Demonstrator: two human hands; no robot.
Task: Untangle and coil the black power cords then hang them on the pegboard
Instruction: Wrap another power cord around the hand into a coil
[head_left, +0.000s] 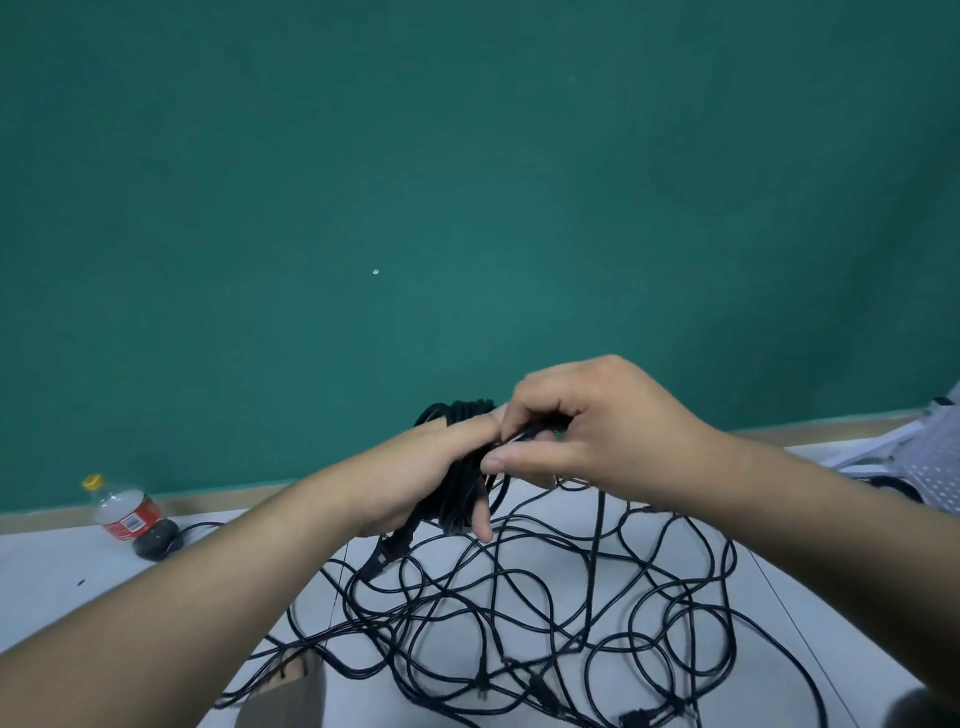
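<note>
A coil of black power cord (460, 467) is wound around my left hand (415, 473), which is raised above the white table with its fingers inside the loops. My right hand (587, 426) is beside it and pinches a strand of the same cord at the top of the coil. Below both hands a big tangle of black cords (545, 613) sprawls over the table, with several plugs near the front edge (644, 717). No pegboard is in view.
A plastic bottle (124, 509) with a red label and yellow cap lies at the left next to a black mouse (156, 543). A white perforated object (930, 457) sits at the right edge. A green wall (467, 182) rises behind the table (67, 577).
</note>
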